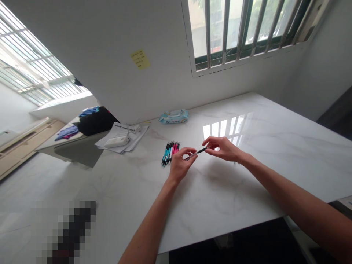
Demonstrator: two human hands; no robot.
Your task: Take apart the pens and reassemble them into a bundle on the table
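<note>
My left hand (179, 165) pinches the clear or whitish barrel of a pen between thumb and fingertips, above the marble-patterned table (214, 209). The pen's black section (202, 150) points up to the right. At that end, the thumb and fingers of my right hand (223, 149) close on the tip. Whether the pen is whole or in two parts I cannot tell. Just left of my left hand lies a row of several pens (167, 154), blue, white and pink with black ends. A small item (235, 162), too small to name, shows below my right wrist.
Toward the wall lies a light blue pack of wipes (173, 116). Papers (125, 134) with a white power strip or similar device (117, 141) on them are at the left. Folded clothes (96, 121) sit farther back. A yellow note (140, 59) sticks to the wall near the barred window.
</note>
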